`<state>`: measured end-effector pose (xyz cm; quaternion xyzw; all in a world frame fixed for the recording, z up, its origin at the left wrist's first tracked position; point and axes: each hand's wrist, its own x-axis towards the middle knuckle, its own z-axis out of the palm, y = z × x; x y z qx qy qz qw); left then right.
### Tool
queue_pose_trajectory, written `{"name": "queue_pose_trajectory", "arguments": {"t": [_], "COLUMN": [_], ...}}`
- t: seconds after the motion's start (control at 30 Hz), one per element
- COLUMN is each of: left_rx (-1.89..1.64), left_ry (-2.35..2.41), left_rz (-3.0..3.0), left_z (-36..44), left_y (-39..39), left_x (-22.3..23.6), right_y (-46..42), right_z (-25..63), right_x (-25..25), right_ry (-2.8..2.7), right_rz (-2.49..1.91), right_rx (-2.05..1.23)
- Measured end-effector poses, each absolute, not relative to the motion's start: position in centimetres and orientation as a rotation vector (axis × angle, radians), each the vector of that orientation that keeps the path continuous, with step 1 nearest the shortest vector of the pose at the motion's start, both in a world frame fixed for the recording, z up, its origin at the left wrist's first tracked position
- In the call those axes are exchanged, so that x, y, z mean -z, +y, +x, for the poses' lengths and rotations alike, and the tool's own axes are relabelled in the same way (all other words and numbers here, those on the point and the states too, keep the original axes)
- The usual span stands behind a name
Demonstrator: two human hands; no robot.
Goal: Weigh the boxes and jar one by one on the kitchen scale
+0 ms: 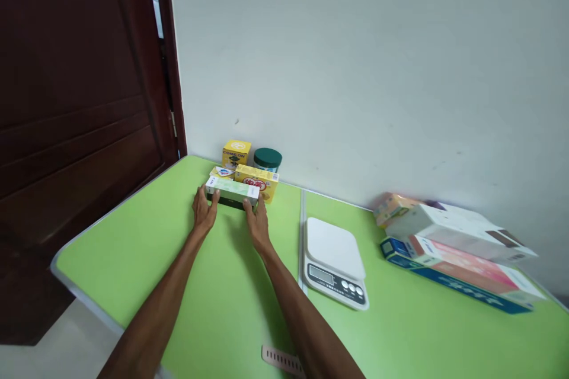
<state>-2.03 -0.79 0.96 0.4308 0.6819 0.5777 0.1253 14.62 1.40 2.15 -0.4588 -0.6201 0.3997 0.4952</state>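
A long green-and-white box (232, 188) lies crosswise in front of a small group of packages, above a dark box (227, 202) whose front edge shows beneath it. At its left end my left hand (205, 209) grips with thumb and fingers. My right hand (257, 220) closes on the right end in the same way. Right behind are a yellow box with red lettering (268, 185) and a white-and-yellow pack (221, 172). Farther back stand a yellow "COME ON" box (236, 154) and a jar with a dark green lid (267, 158).
A white digital kitchen scale (334, 249) sits right of centre on the green table (178, 231). Several stacked boxes (462, 234) lie at the right by the wall (355, 71). A pink strap (281, 359) rests near my right forearm. A dark door (80, 100) is at the left.
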Motion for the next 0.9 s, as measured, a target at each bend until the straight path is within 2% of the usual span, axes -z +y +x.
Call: {"name": "queue_pose_trajectory", "arguments": {"t": [0.2,0.37,0.6,0.73,0.9], "left_rx": [-1.871,-1.76,-1.365,-1.22,-1.235], "left_ry": [1.935,1.696,1.431,1.396,1.42], "left_rz": [1.539,1.756,1.931,1.969,1.816], "left_z": [1.3,8.2,15.6,16.2,15.1], "left_y": [-3.4,-6.0,-7.6,-7.5,-6.9], "left_x": [-4.7,-4.8,-1.0,-0.1,0.2], "right_y": [-1.8,-4.6,-7.5,-7.9,-7.7], "right_z": [18.8,27.2,37.6,39.6,42.0], "right_x": [-5.7,-8.0,-5.4,-3.7,-1.5], "right_ry": [-1.417,-1.33,-1.197,-1.179,-1.054], "right_rz": [-1.109,-1.222,-1.417,-1.434,-1.463], "right_rx": [-0.964,-0.798,-0.678,-0.714,-0.759]}}
